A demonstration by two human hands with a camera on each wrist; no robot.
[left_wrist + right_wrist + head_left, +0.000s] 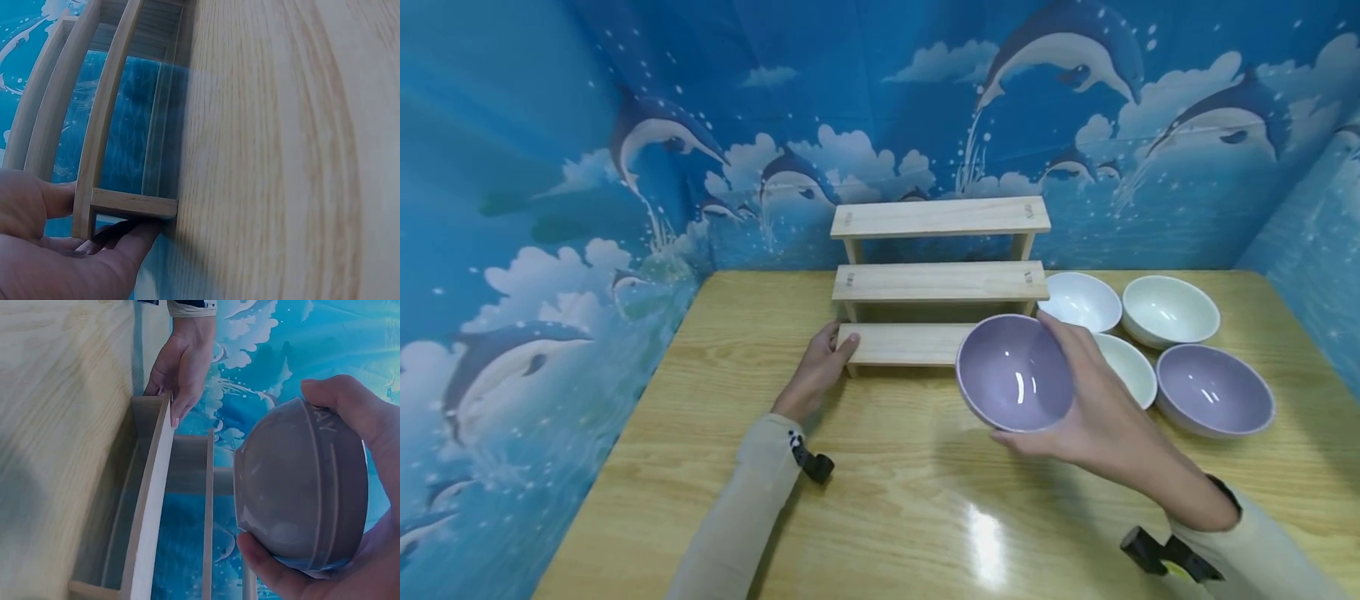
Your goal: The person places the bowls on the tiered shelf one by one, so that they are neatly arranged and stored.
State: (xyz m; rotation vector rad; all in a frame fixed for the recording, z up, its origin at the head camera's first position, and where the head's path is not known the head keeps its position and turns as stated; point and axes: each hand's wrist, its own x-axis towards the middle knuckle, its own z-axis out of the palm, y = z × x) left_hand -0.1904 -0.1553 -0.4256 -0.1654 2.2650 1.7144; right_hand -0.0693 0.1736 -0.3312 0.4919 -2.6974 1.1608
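My right hand (1101, 412) grips a purple bowl (1017, 373) by its rim and side, thumb and fingers spread round it. Tilted, the bowl shows its glossy inside in the head view; its outer wall (287, 487) with raised lettering near the rim faces the right wrist view. It is held in front of the right end of a three-step wooden rack (940, 282), hiding part of the lowest step. My left hand (817, 371) holds the left end of that lowest step (910, 343), thumb on top. In the left wrist view, its fingers (134, 250) touch the end support (134, 203).
Right of the rack stand a second purple bowl (1213, 390), a pale green-white bowl (1171, 311), a white bowl (1081, 302) and another pale bowl (1126, 367) partly behind my right hand. A dolphin-print cloth (865, 100) rises behind and beside the wooden table (880, 500).
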